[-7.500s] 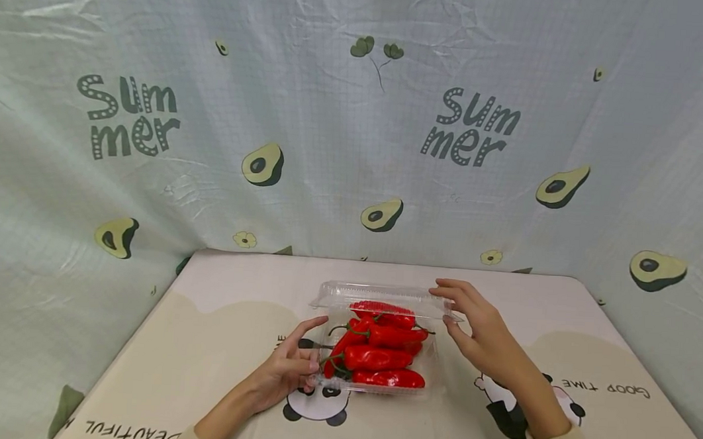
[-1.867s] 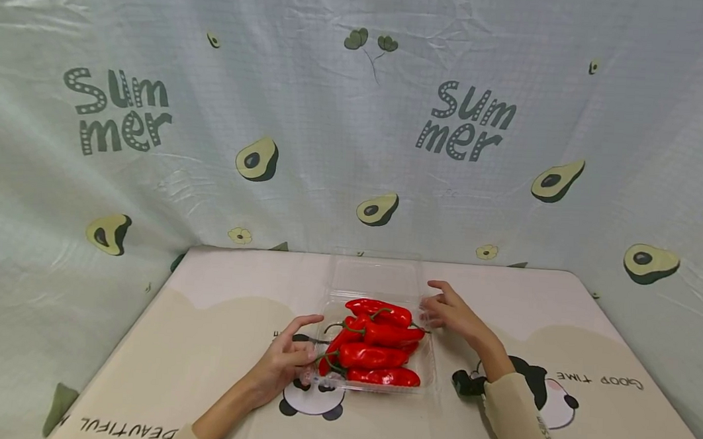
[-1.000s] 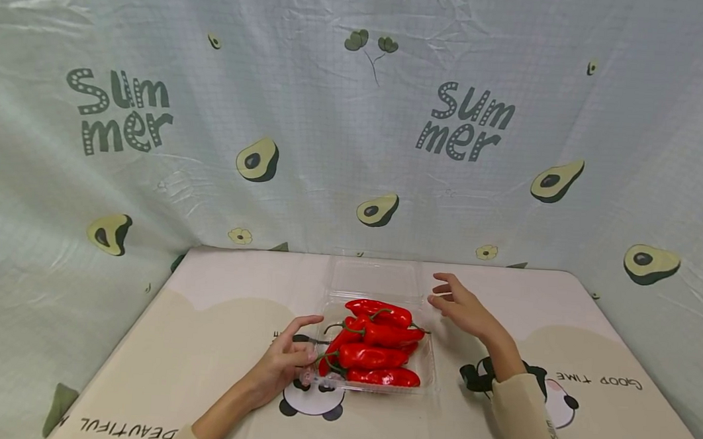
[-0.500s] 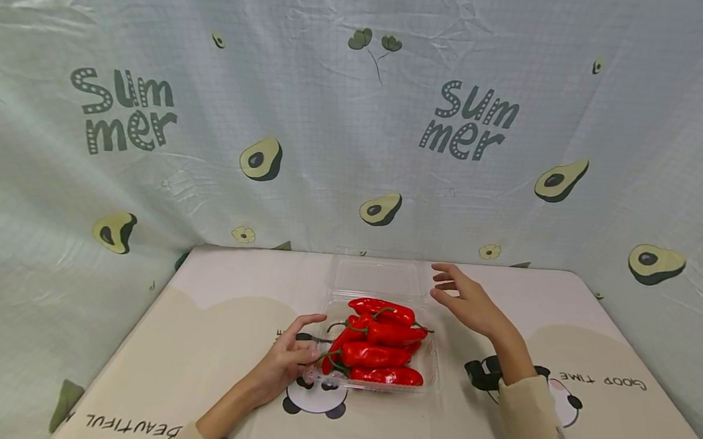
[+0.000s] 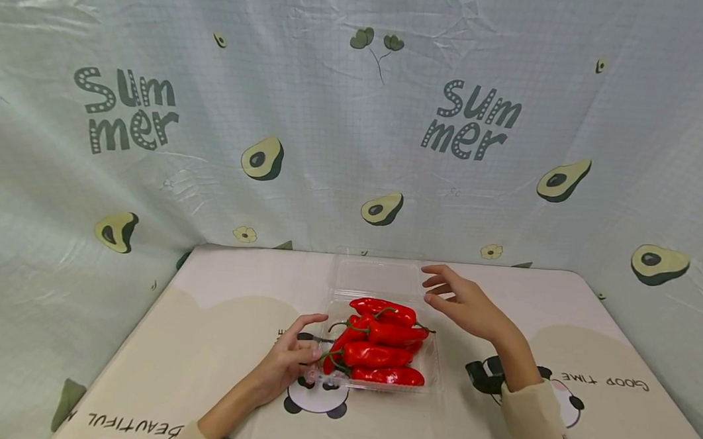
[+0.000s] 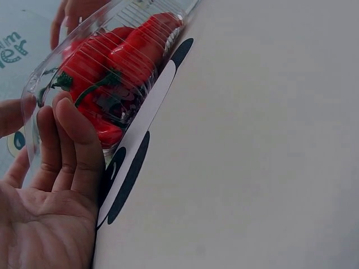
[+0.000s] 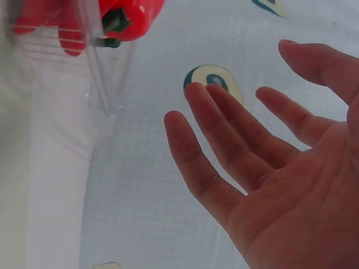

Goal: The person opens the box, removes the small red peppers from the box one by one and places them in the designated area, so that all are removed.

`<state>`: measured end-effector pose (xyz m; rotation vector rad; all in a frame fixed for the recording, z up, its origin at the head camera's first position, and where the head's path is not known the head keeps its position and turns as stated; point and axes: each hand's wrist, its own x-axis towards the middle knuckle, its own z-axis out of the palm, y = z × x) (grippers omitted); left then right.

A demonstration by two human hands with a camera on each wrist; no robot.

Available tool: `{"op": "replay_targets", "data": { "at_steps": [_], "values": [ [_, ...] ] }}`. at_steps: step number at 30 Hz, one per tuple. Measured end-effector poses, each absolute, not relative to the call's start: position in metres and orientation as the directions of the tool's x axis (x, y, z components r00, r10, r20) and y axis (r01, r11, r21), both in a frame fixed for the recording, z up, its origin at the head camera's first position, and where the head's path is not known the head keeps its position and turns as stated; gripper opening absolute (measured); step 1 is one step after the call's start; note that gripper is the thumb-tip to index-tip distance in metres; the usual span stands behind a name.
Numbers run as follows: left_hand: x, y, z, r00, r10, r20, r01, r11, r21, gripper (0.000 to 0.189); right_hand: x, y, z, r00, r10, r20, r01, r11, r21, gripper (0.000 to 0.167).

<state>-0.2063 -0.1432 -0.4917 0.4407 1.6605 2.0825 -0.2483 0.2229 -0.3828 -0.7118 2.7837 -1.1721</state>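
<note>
left hand (image 5: 287, 365): we steady the clear box (image 5: 433, 366) at its 9 o'clock wall, fingers straight.
right hand (image 5: 463, 305): loose, empty, at 2 o'clock.
risk: we judge a nudge could tip the peppers (image 5: 377, 343) out.

One clear plastic clamshell box (image 5: 433, 366), lid open, between the two hands. At least five red peppers (image 5: 380, 357) inside it; the overlapping pile prevents an exact count. Two hands in view: left hand (image 5: 287, 362), right hand (image 5: 466, 305). One table (image 5: 202, 344) beneath them.
</note>
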Motion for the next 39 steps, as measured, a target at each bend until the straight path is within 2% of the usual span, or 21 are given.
{"op": "replay_targets", "data": {
  "at_steps": [15, 39],
  "values": [
    [-0.205, -0.143, -0.491, -0.857, 0.515, -0.033, -0.139, -0.169, 0.976, 0.066, -0.238, 0.203, -0.376, -0.834, -0.537, 0.126, -0.475, 0.582, -0.660, 0.047],
    [-0.205, -0.143, -0.490, -0.857, 0.515, -0.030, -0.142, -0.178, 0.974, 0.068, -0.237, 0.190, -0.382, -0.799, -0.600, 0.045, -0.474, 0.582, -0.661, 0.048]
  ]
}}
